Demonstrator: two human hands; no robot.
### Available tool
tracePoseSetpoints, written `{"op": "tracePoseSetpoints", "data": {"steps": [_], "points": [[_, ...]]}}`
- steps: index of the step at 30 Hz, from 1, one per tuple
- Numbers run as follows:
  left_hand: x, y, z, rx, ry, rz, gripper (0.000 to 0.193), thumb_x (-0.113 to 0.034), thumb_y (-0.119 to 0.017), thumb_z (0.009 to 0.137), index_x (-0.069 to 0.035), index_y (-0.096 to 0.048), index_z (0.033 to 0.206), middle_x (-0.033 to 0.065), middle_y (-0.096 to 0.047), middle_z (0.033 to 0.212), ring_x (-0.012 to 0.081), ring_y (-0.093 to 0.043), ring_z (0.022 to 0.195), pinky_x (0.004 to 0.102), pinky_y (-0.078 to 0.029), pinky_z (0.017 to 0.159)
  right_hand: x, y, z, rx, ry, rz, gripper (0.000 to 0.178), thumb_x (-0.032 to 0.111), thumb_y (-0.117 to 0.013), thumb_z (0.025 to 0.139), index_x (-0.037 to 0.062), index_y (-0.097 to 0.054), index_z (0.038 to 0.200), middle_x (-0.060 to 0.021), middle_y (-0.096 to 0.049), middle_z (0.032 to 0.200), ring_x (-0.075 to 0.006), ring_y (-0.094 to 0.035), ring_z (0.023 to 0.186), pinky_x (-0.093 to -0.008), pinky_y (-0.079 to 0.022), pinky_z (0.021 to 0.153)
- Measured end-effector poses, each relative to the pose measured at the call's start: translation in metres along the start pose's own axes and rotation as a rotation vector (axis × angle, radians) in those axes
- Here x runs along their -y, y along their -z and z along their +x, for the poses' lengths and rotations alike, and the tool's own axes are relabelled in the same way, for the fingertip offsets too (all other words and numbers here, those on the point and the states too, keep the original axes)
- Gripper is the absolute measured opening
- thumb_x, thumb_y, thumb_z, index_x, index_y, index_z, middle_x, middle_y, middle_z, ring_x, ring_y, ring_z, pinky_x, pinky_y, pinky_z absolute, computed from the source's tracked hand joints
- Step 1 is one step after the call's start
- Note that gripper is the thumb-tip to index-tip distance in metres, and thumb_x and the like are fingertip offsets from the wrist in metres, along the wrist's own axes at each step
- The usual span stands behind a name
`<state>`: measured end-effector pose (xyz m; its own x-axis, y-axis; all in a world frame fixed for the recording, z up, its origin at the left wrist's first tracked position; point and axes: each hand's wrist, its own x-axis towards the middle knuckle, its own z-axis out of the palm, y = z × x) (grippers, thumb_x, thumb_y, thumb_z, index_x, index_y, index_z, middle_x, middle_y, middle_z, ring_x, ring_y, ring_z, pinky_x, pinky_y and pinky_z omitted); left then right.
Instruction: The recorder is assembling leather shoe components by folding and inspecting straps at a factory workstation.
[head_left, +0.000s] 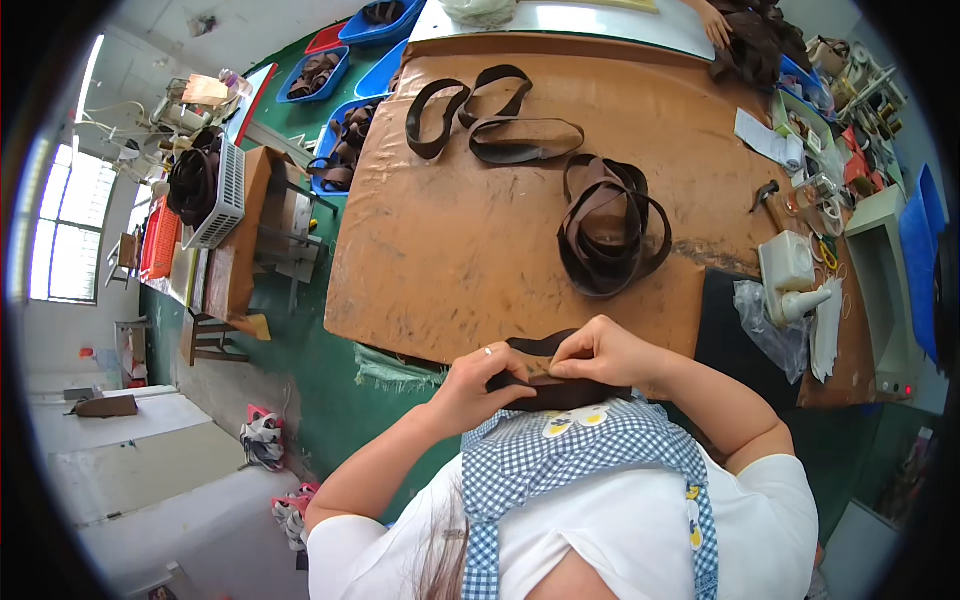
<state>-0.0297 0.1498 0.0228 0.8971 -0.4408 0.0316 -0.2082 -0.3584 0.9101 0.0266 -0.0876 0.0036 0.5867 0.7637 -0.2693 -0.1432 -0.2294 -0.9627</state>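
At the table's near edge, close to my checked apron, both my hands work on a dark brown strap loop (575,396). My left hand (475,380) is closed on the loop's left side, thumb and fingers pinching it; a ring shows on one finger. With fingertips pinched together, my right hand (600,355) grips the same loop just to the right. Whatever small detail lies between the fingertips is too small to make out. Beyond my hands, a heap of coiled brown straps (605,235) lies on the table (430,270). Farther off lie several single strap loops (435,122).
At right are a hammer (764,195), a white squeeze bottle (800,300), a plastic bag (765,330) and a grey box (882,290). Blue bins (330,150) of straps stand past the table's left edge. Another person's hand (712,22) is by dark straps at the far right.
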Motion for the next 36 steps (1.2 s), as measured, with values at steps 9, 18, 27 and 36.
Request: {"op": "tracePoseSetpoints", "data": {"steps": [9,18,27,36], "points": [[0.009,0.008,-0.001,0.014,0.116,-0.063,0.026,-0.004,-0.083,0.069,-0.004,-0.058,0.079,0.0043,-0.057,0.075,0.0145,-0.054,0.066,0.0277,-0.044,0.059,0.001,0.0,0.003,-0.01,-0.017,0.0,0.018,0.012,-0.067,0.085,-0.0026,-0.072,0.093,-0.0102,-0.07,0.075,-0.0113,-0.061,0.066,-0.027,-0.05,0.064],[0.009,0.007,-0.003,0.024,0.059,0.011,0.026,-0.002,-0.083,0.068,-0.004,-0.06,0.079,0.0045,-0.057,0.075,0.0153,-0.059,0.07,0.0286,-0.048,0.06,0.003,-0.005,0.004,0.032,-0.075,0.015,0.017,0.013,-0.068,0.086,-0.0021,-0.072,0.092,-0.0107,-0.071,0.077,-0.0114,-0.063,0.068,-0.0274,-0.05,0.065],[0.006,0.009,0.008,0.015,0.099,0.004,0.039,-0.013,-0.089,0.064,-0.004,-0.058,0.086,0.0062,-0.06,0.083,0.0163,-0.061,0.074,0.0289,-0.05,0.066,0.018,-0.011,0.008,0.027,-0.02,-0.058,0.018,0.016,-0.067,0.085,-0.0005,-0.072,0.09,-0.0147,-0.069,0.073,-0.018,-0.064,0.063,-0.0301,-0.049,0.061],[0.022,0.018,0.013,0.128,0.017,0.069,0.01,-0.01,-0.066,0.087,-0.001,-0.062,0.085,0.0083,-0.057,0.076,0.0218,-0.056,0.075,0.0328,-0.044,0.064,0.018,-0.015,0.005,-0.167,0.156,-0.359,0.015,0.015,-0.068,0.084,0.001,-0.07,0.084,-0.016,-0.068,0.073,-0.0236,-0.066,0.061,-0.0327,-0.051,0.06]]}}
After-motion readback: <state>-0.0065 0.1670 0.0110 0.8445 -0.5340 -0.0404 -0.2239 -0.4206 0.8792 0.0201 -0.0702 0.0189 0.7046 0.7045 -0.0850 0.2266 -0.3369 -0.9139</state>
